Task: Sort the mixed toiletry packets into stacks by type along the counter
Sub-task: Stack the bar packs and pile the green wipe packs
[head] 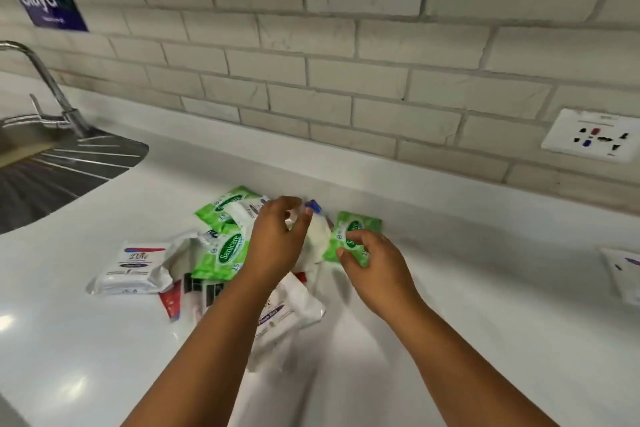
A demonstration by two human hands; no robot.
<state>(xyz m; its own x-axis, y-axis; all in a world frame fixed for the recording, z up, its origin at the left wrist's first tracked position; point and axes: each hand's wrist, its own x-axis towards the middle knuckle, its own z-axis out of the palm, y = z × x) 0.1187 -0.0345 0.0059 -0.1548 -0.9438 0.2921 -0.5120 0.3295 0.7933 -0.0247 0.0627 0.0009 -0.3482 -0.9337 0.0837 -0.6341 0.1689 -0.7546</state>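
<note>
A mixed pile of packets lies on the white counter (104,340). My right hand (372,262) pinches a green Sanicare packet (360,224) at the pile's right side. My left hand (277,239) hovers over the pile's middle with fingers loosely curled, near a white tube with a blue cap (316,218); whether it touches the tube is unclear. Two more green Sanicare packets (225,253) (216,210) lie left of that hand. A white Dove packet (133,267) sits at the far left. Another white packet (291,308) lies under my left forearm, beside a red sachet (171,302).
A steel sink with drainboard (69,166) and a tap (45,80) are at the left. A tiled wall runs behind, with a socket plate (592,135) at the right. A white packet (623,274) lies at the right edge of the counter.
</note>
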